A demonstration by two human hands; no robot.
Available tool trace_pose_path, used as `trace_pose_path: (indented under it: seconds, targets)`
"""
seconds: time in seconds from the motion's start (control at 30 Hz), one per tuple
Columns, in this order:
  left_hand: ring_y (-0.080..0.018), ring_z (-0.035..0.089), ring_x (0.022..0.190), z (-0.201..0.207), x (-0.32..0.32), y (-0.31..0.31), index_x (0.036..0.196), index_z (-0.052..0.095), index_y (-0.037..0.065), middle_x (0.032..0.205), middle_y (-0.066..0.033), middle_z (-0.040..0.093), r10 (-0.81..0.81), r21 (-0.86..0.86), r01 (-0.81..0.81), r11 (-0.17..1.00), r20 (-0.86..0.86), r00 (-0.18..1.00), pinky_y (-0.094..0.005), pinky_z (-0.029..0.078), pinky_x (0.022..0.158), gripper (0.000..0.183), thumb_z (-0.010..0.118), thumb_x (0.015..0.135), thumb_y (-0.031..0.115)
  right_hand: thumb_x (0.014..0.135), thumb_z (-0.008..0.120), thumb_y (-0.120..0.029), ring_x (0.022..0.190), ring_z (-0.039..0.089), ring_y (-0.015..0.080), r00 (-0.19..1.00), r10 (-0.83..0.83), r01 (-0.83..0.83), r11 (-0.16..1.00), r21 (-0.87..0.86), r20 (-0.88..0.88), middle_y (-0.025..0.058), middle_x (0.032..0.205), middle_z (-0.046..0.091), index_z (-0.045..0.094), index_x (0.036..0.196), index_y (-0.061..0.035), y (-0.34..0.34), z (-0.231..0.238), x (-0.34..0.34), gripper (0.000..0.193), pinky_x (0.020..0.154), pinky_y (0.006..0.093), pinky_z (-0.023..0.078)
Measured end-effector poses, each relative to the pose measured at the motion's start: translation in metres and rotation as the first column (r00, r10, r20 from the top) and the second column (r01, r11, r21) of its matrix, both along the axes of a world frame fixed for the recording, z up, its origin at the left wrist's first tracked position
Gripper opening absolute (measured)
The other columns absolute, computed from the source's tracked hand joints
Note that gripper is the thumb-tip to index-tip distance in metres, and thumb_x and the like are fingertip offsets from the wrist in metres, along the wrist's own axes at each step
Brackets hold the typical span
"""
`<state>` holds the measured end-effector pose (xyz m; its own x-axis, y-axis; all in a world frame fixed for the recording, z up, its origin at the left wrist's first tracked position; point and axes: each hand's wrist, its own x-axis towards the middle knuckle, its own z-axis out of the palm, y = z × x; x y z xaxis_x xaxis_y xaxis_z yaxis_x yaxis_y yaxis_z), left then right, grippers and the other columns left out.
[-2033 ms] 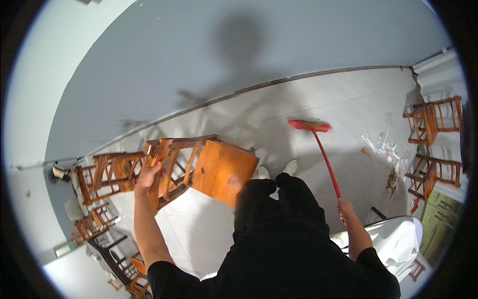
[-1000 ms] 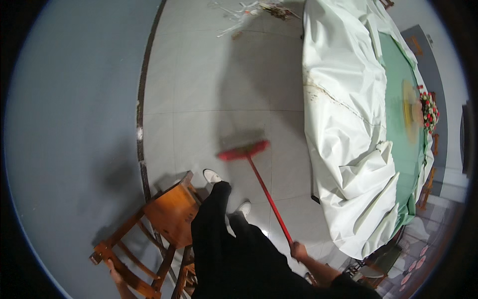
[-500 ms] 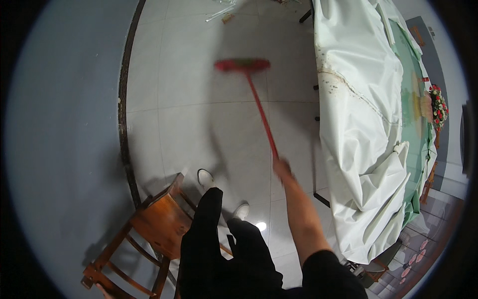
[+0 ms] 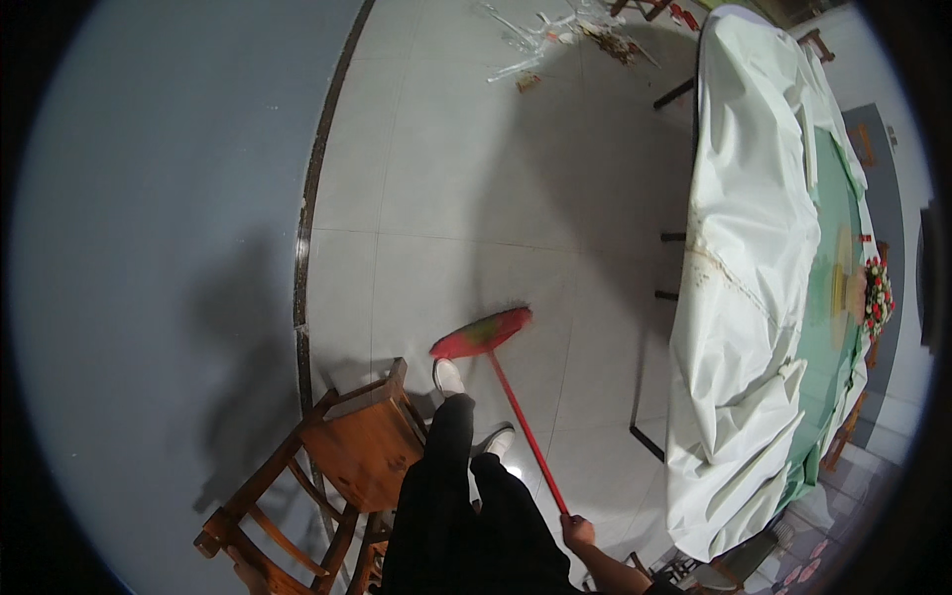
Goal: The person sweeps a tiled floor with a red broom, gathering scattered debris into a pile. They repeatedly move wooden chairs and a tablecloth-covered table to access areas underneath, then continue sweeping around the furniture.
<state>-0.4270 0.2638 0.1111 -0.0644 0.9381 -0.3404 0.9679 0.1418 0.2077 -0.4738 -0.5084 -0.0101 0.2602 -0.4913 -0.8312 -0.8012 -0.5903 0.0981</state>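
My right hand (image 4: 577, 533) is closed round the upper end of a red broom handle. The broom (image 4: 483, 333) reaches forward from it, its wide red head with a greenish patch resting on the floor just ahead of my white shoes. At the lower left, a brown wooden chair (image 4: 362, 446) stands tilted in view against the grey wall. My left hand (image 4: 248, 572) shows only in part at the chair's back, its fingers round the top rail; the rest is dim and cut off by the frame edge.
A large table (image 4: 739, 198) with a crumpled white cover and green glass top stands on the right, its dark legs reaching toward the floor. Litter (image 4: 620, 45) and clear plastic scraps (image 4: 516, 40) lie at the far end. Red and white flowers (image 4: 877, 297) sit on the table.
The broom head has come back from far ahead to near my feet, and my right hand has drawn down toward my body. More of the far litter is in view.
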Motion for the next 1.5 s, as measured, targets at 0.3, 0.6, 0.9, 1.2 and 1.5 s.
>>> trace_pose_path:
  seconds: [0.3,0.6,0.9,1.2,1.5]
  targets:
    - [-0.0258,0.057,0.079,0.010,-0.004,-0.015,0.102,0.065,-0.002,0.087,-0.0156,0.062,-0.194,-0.069,0.194,0.979,0.007,0.981,-0.0424,0.048,0.071,0.069,0.042,0.096,0.063,0.099,0.042,-0.051,0.080,0.067,0.0371,0.905,-0.247,0.146,0.946,0.291,0.346,0.0229,0.081,0.066,0.063,0.099,0.0037,0.070,-0.191,0.494,0.059,0.066,0.0492,0.049]
    - [-0.0356,0.066,0.097,0.018,-0.023,-0.021,0.118,0.063,-0.008,0.105,-0.0263,0.068,-0.344,-0.157,0.337,0.928,-0.015,0.939,-0.0455,0.054,0.079,0.074,0.038,0.099,0.059,0.099,0.047,-0.038,0.069,0.067,0.0372,0.930,0.078,-0.184,0.944,0.273,0.360,0.0205,0.074,0.067,0.059,0.083,0.0027,0.128,-0.074,0.494,0.046,0.061,0.0465,0.053]
    - [-0.0416,0.066,0.082,0.030,0.016,-0.052,0.099,0.068,-0.005,0.091,-0.0255,0.069,-0.396,-0.088,0.388,0.917,-0.103,0.912,-0.0491,0.053,0.068,0.071,0.042,0.096,0.062,0.094,0.049,-0.051,0.095,0.066,0.0417,0.893,0.445,-0.422,0.879,0.222,-0.064,0.0237,0.100,0.069,0.067,0.103,-0.0019,0.050,-0.009,0.326,0.053,0.081,0.0501,0.052]
    - [-0.0386,0.064,0.080,0.019,0.149,-0.101,0.096,0.066,-0.003,0.088,-0.0221,0.067,-0.544,-0.128,0.531,0.838,-0.108,0.832,-0.0474,0.051,0.069,0.063,0.043,0.097,0.055,0.098,0.044,-0.052,0.092,0.064,0.0441,0.906,-0.148,-0.022,0.919,0.393,0.397,0.0251,0.089,0.068,0.069,0.088,0.0019,0.264,-0.190,0.594,0.061,0.077,0.0506,0.050]
    - [-0.0357,0.062,0.079,-0.042,0.310,-0.229,0.093,0.065,-0.002,0.085,-0.0187,0.065,-0.744,-0.536,0.653,0.535,0.065,0.664,-0.0458,0.049,0.070,0.055,0.044,0.097,0.049,0.090,0.057,-0.026,0.068,0.067,0.0304,0.800,0.323,-0.440,0.889,0.128,0.505,0.0176,0.075,0.067,0.069,0.082,-0.0030,0.125,-0.123,0.905,0.028,0.063,0.0452,0.054]
